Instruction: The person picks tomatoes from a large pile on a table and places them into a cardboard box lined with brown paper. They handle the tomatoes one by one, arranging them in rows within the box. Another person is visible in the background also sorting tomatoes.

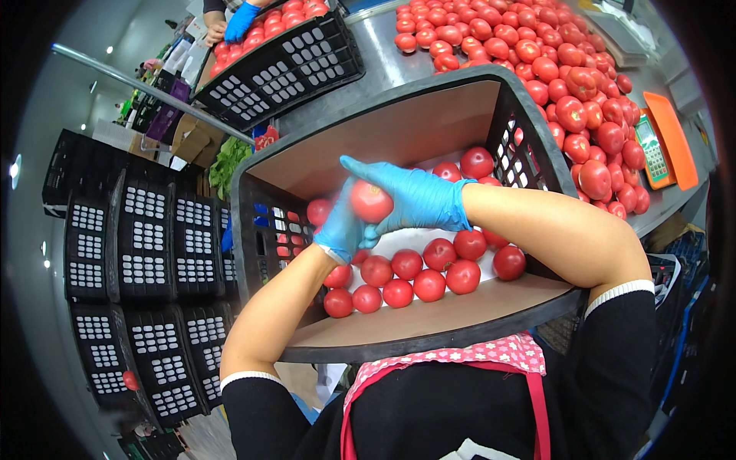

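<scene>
My left hand [340,230] and my right hand [414,197], both in blue gloves, are closed together around a red tomato [371,201]. They are above the inside of a black plastic crate [264,159] lined with brown cardboard. The tomato's front shows between the gloves, and the left hand's fingers are partly hidden and slightly blurred. Below the hands, several tomatoes [429,284] lie in rows on the crate's pale bottom. More sit at its far side, partly covered by my right hand and forearm.
A large heap of tomatoes [571,115] covers the metal table [381,57] at the right. Beside it lies a green keypad device [653,153] in an orange holder. Across the table, another person's gloved hand [241,21] touches tomatoes in a second crate [280,73]. Black crates [144,238] stand stacked at the left.
</scene>
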The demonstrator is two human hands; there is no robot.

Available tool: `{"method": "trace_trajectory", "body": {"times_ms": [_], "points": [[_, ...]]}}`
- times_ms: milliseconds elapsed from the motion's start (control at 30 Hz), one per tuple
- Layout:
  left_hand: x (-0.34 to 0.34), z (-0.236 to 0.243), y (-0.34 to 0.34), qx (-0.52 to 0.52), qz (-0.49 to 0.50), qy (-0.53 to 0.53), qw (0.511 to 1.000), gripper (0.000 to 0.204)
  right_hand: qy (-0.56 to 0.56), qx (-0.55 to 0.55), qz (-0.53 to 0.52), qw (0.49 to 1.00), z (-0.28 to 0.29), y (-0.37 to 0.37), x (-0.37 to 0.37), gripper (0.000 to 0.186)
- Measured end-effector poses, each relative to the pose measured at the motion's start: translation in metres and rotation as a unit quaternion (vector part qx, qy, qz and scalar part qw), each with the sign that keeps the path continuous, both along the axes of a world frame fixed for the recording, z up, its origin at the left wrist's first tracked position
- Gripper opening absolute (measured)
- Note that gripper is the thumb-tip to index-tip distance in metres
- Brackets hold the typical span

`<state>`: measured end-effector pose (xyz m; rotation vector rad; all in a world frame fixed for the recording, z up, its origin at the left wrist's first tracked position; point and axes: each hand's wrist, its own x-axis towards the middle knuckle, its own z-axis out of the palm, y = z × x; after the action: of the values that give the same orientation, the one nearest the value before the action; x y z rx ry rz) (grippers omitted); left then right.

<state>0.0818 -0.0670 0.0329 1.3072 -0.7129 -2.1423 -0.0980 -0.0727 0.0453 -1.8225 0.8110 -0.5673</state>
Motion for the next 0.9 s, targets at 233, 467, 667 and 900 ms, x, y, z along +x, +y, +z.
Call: {"method": "trace_trajectory", "body": {"times_ms": [233, 467, 667, 900], "points": [[0.052, -0.05, -0.031, -0.286, -0.177, -0.361, 0.87, 0.041, -0.189, 0.198, -0.126, 0.953, 0.037, -0.011, -0.006, 0.072], [0.044, -0.083, 0.005, -0.323, -0.385, -0.608, 0.614, 0.083, -0.274, 0.226, -0.139, 0.924, 0.041, -0.029, -0.027, 0.056], [0.045, -0.095, -0.004, -0.372, -0.342, -0.562, 0.655, 0.067, -0.312, 0.223, -0.125, 0.915, 0.042, -0.031, -0.028, 0.056], [0.034, -0.066, -0.035, -0.02, -0.097, -0.072, 0.992, 0.064, -0.31, 0.279, -0.159, 0.895, 0.04, -0.037, -0.035, 0.062]]}}
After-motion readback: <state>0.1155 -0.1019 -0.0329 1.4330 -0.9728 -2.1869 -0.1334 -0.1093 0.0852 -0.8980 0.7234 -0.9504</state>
